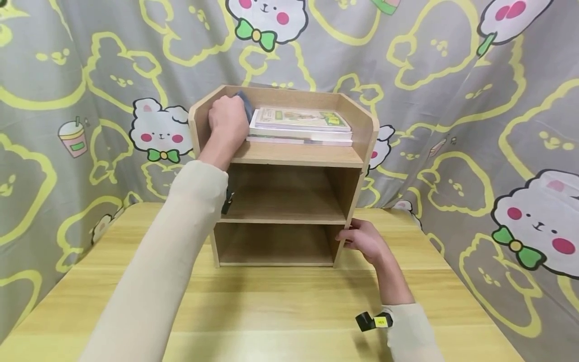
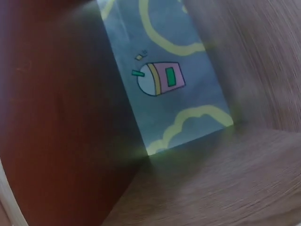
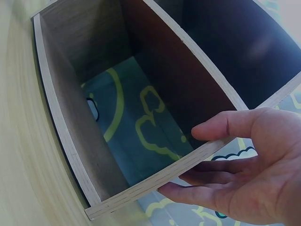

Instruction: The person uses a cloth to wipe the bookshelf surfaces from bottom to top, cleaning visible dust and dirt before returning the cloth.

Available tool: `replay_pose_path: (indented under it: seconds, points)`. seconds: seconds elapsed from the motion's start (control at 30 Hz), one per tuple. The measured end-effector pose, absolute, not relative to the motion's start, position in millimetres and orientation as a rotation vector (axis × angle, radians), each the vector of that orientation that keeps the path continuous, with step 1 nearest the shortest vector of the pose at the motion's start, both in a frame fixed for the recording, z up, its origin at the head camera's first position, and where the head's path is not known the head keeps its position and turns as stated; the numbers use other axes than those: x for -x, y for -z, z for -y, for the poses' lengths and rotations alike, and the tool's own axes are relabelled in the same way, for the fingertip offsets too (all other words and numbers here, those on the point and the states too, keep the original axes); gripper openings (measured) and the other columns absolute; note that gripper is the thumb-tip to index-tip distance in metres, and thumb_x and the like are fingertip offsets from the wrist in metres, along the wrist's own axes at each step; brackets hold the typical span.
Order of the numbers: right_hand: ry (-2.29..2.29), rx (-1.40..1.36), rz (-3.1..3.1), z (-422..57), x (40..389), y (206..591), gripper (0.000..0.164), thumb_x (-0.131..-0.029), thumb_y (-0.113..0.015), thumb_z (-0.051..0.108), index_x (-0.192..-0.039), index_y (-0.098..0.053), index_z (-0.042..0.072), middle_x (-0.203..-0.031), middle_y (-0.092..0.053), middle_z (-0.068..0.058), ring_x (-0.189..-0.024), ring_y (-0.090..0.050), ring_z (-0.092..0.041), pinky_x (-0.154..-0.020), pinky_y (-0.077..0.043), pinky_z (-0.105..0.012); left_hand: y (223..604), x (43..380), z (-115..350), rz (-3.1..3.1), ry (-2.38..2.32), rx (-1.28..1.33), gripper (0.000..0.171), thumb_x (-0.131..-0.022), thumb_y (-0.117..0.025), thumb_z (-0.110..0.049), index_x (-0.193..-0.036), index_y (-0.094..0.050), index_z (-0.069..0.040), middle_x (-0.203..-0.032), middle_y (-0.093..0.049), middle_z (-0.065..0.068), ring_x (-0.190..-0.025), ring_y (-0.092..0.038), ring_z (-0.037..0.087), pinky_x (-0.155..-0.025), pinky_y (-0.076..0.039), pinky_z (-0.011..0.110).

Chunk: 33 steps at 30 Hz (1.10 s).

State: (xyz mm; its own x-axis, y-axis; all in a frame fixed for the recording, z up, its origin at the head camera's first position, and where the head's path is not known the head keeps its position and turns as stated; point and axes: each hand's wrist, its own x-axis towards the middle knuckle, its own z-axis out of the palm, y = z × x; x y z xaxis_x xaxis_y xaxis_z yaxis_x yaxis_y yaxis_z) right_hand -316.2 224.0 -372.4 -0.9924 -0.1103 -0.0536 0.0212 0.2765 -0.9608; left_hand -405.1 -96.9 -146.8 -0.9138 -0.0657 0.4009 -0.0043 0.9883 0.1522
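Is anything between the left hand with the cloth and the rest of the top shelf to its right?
Yes. The left hand presses a dark cloth at the left end of the shelf unit's top tier. A stack of books lies right beside it and covers most of that tier, blocking a sweep to the right.

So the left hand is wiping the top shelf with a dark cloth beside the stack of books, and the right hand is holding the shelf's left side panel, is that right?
Not quite. The right hand grips the right side panel of the shelf unit, low down, as the head and right wrist views show. The rest stands: the left hand holds a dark cloth on the top shelf beside the stack of books.
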Motion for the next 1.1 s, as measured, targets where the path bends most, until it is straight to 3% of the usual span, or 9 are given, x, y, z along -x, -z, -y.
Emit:
replay_pose_path:
  seconds: [0.2,0.57,0.87,1.1]
  points:
    - [1.835,0.067,-2.42,-227.6,316.2,371.7,0.054,-0.085,-0.065,0.005,-0.134,-0.052,-0.01,-0.106,-0.063,-0.01,-0.094,-0.064,-0.014,-0.089,-0.057,-0.033,153.6,386.8,94.3,2.676,0.178,0.04,0.034,-0.094,-0.048,-0.01,-0.121,-0.062,0.004,-0.12,-0.065,0.029,-0.11,-0.065,0.046,-0.089,-0.056,0.055]
    - [1.838,0.07,-2.421,-226.4,317.8,371.2,0.053,-0.086,-0.065,0.005,-0.134,-0.052,-0.011,-0.109,-0.064,-0.013,-0.094,-0.064,-0.013,-0.088,-0.057,-0.033,159.5,316.7,99.1,2.641,0.135,0.132,0.036,-0.09,-0.061,-0.011,-0.122,-0.057,0.004,-0.108,-0.066,0.027,-0.098,-0.066,0.044,-0.086,-0.055,0.056]
    - [1.832,0.064,-2.422,-223.1,318.2,370.9,0.052,-0.086,-0.064,0.004,-0.134,-0.052,-0.011,-0.104,-0.064,-0.009,-0.093,-0.063,-0.013,-0.091,-0.056,-0.035,165.6,293.1,102.0,2.566,0.118,0.172,0.028,-0.09,-0.055,-0.008,-0.114,-0.056,0.005,-0.101,-0.068,0.029,-0.093,-0.067,0.049,-0.081,-0.055,0.059]
    - [1.825,0.068,-2.425,-222.9,316.5,372.1,0.053,-0.087,-0.064,0.005,-0.135,-0.051,-0.011,-0.107,-0.064,-0.01,-0.094,-0.063,-0.013,-0.092,-0.056,-0.036,173.2,277.9,98.0,2.539,0.122,0.157,0.042,-0.094,-0.053,-0.01,-0.131,-0.053,0.007,-0.102,-0.066,0.032,-0.092,-0.067,0.048,-0.08,-0.056,0.058]
